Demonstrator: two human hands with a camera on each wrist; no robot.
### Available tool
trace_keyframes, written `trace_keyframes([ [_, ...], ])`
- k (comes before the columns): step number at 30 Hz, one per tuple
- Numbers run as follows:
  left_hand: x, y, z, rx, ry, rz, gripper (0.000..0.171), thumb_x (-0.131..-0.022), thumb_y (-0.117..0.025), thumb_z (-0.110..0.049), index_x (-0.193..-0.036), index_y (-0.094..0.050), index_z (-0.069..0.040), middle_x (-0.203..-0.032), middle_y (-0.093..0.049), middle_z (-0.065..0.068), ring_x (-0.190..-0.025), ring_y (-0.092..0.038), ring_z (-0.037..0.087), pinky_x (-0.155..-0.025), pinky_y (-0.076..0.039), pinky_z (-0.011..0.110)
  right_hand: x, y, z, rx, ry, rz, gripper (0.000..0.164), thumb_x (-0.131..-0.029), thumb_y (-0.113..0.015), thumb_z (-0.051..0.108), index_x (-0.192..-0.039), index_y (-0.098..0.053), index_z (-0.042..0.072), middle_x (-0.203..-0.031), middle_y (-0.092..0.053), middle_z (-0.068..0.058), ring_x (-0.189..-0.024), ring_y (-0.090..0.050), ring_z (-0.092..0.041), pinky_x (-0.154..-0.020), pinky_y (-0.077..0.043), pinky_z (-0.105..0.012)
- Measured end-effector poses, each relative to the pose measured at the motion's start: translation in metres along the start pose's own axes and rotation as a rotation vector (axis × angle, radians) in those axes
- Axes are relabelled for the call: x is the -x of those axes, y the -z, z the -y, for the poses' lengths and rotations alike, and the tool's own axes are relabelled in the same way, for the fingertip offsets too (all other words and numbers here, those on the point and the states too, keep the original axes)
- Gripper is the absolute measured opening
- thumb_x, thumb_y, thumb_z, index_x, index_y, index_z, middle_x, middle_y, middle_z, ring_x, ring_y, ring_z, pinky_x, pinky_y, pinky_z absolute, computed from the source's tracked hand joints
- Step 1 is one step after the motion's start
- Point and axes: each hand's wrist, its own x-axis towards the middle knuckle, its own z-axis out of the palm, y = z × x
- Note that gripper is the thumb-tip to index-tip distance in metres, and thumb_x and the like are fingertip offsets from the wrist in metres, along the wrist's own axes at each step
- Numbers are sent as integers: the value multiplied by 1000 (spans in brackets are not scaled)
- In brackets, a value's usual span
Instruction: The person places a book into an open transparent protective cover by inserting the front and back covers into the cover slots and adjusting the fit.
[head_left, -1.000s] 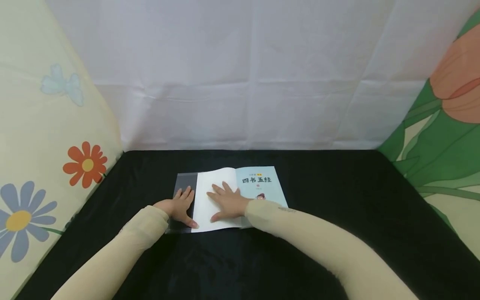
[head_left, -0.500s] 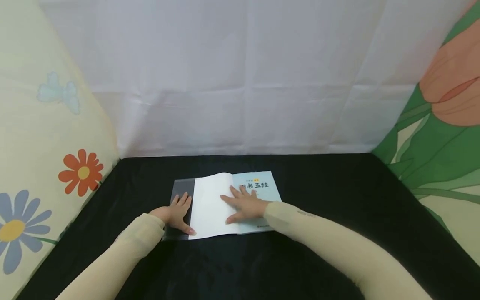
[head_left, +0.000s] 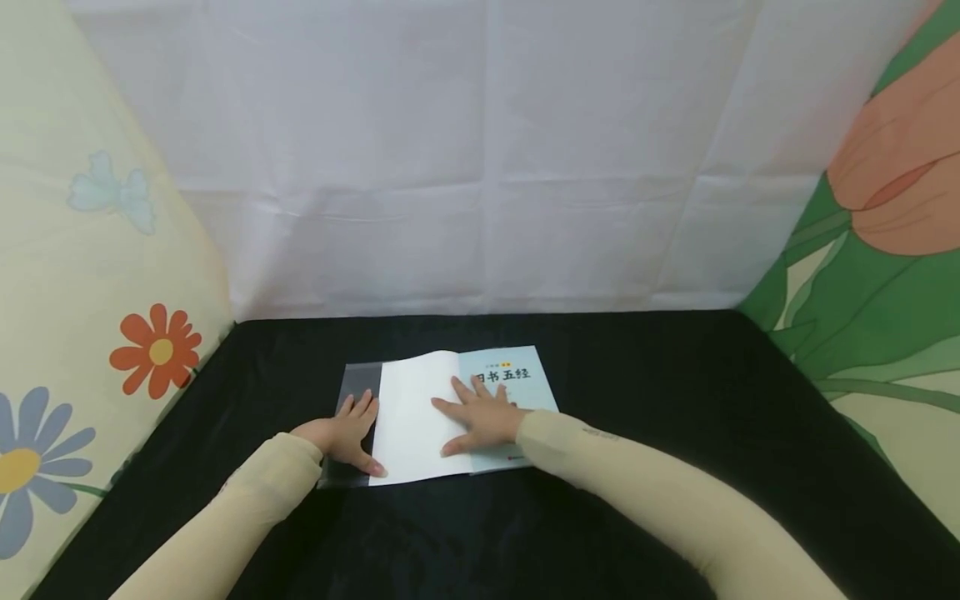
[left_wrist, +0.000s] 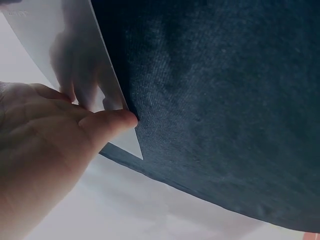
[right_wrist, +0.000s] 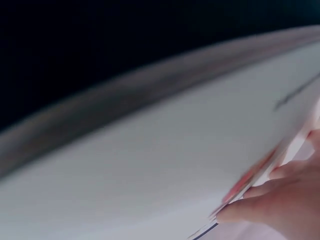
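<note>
A book lies spread on the black cloth in the head view, with a plain white left page (head_left: pixel 405 400) and a light blue right page (head_left: pixel 532 387) printed with dark characters. A clear plastic flap (head_left: pixel 363 374) extends past the white page's left edge. My left hand (head_left: pixel 347 433) rests on this flap, fingers spread, thumb reaching the white page. In the left wrist view its thumb meets the edge of the shiny flap (left_wrist: pixel 82 35). Fingers apart, my right hand (head_left: pixel 483 415) lies across the fold, covering part of the blue page. The right wrist view shows its fingers (right_wrist: pixel 245 207) against the book.
Black cloth (head_left: pixel 637 375) covers the table around the book. Behind it hangs a white creased curtain (head_left: pixel 480 167). Flower-printed panels stand at the left (head_left: pixel 60 275) and right (head_left: pixel 885 317).
My right hand has slid rightward from the white page onto the fold and blue page. The left hand stays on the flap. The head view has shifted slightly.
</note>
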Motion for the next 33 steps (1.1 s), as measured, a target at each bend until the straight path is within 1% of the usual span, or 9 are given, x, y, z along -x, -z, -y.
trace_keyframes([
  [7, 1, 2, -1, 17, 1, 1, 112, -75, -83, -38, -149, -14, 12, -157, 0, 32, -141, 5, 52, -111, -11, 62, -3, 1, 6, 7, 17, -6, 79, -87, -62, 58, -154, -31, 28, -162, -8, -11, -146, -2, -42, -109, -4, -67],
  [12, -2, 4, -2, 9, 17, 10, 113, -75, -83, -39, -150, -14, 11, -157, 0, 30, -142, 5, 52, -111, -11, 62, -5, 1, 8, 6, 20, -10, 79, -87, -62, 58, -154, -31, 28, -162, -8, -11, -146, -2, -42, -109, -4, -68],
  [17, -2, 6, -4, 10, 35, 14, 113, -75, -83, -39, -150, -13, 10, -158, 0, 30, -142, 5, 51, -111, -10, 62, -6, 4, 9, -14, 17, 0, 80, -87, -62, 58, -154, -30, 28, -162, -7, -11, -146, -2, -41, -109, -3, -68],
  [20, -2, 6, -4, 14, 40, 14, 113, -75, -83, -38, -150, -13, 10, -158, 0, 29, -142, 5, 51, -111, -10, 62, -7, 6, 8, -45, 22, 15, 83, -86, -65, 57, -154, -29, 27, -162, -7, -10, -146, -2, -40, -109, -4, -67],
  [26, -1, 4, -3, 17, 35, 14, 113, -75, -83, -38, -150, -13, 10, -157, 0, 30, -142, 5, 51, -111, -9, 62, -5, 12, 7, -111, 27, 26, 87, -81, -75, 47, -153, -32, 23, -162, -13, -8, -147, -5, -36, -112, -7, -63],
  [33, 0, 3, -3, 21, 47, 15, 114, -74, -83, -38, -150, -13, 9, -158, 0, 29, -142, 5, 51, -111, -9, 63, -6, 8, 8, -68, 19, 18, 87, -80, -75, 49, -153, -33, 24, -162, -13, -8, -147, -6, -36, -111, -9, -63],
])
